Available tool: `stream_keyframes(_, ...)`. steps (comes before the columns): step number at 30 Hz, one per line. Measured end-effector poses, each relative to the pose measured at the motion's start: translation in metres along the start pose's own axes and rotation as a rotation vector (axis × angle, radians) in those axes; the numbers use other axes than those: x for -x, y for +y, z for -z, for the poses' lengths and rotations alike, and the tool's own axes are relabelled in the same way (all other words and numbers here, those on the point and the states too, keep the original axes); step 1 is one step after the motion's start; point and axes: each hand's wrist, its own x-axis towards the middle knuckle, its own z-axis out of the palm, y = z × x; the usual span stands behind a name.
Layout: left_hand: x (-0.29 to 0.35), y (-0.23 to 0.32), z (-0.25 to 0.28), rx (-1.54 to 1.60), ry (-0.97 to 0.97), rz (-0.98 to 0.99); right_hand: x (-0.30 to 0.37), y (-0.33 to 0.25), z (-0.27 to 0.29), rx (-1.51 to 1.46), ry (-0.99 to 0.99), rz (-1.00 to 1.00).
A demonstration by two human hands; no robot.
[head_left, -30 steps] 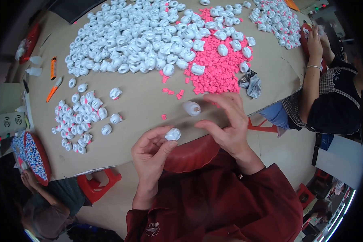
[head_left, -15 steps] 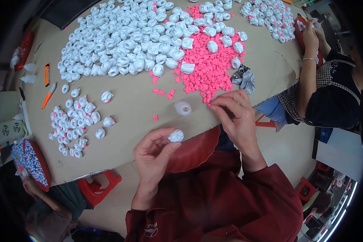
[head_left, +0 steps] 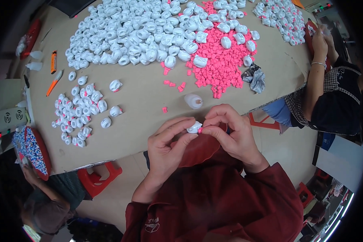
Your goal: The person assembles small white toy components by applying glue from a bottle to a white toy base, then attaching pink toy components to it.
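Between the thumb and fingers of my left hand [head_left: 169, 141] is a small white rounded plastic piece [head_left: 194, 127]. My right hand [head_left: 234, 135] pinches a tiny pink piece [head_left: 200, 130] against the white one's right side. Both hands meet just off the table's near edge. Beyond them on the table a translucent small bottle [head_left: 193, 101] lies tilted. A heap of loose pink pieces [head_left: 218, 60] spreads farther off, beside a big pile of white pieces [head_left: 129, 36]. To the left lies a smaller group of white pieces with pink parts [head_left: 78, 111].
An orange cutter [head_left: 53, 62] and an orange pen-like tool [head_left: 54, 83] lie at the left. Crumpled wrapping [head_left: 254, 78] sits right of the pink heap. A red basin [head_left: 195, 151] is below my hands. Co-workers' hands show at both sides, the right person's arm [head_left: 319, 56] near another pile.
My right hand has left the edge of the pink heap with a pink piece and come to the white piece. My left hand has moved right to meet it.
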Motion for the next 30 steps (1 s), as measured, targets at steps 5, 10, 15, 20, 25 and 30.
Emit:
stream_keyframes(5,-0.001,0.002,0.001,-0.107,-0.036,-0.03,-0.003,-0.001,0.0,0.132,0.013,0.057)
stream_keyframes(10,0.0,0.002,0.0,-0.259,-0.027,-0.108,-0.004,0.002,-0.003,0.277,0.046,0.23)
stream_keyframes(15,0.003,0.001,-0.004,-0.301,0.032,-0.203,-0.002,0.002,-0.007,0.176,0.096,0.169)
stream_keyframes(20,0.001,-0.002,0.002,-0.13,-0.002,-0.087,-0.004,0.0,-0.003,0.36,0.067,0.324)
stream_keyframes(25,0.001,-0.007,0.0,-0.347,0.015,-0.37,-0.003,0.002,-0.012,0.318,0.114,0.268)
stream_keyframes(30,0.004,-0.005,0.0,-0.111,0.011,-0.115,-0.004,0.006,-0.012,0.326,0.142,0.371)
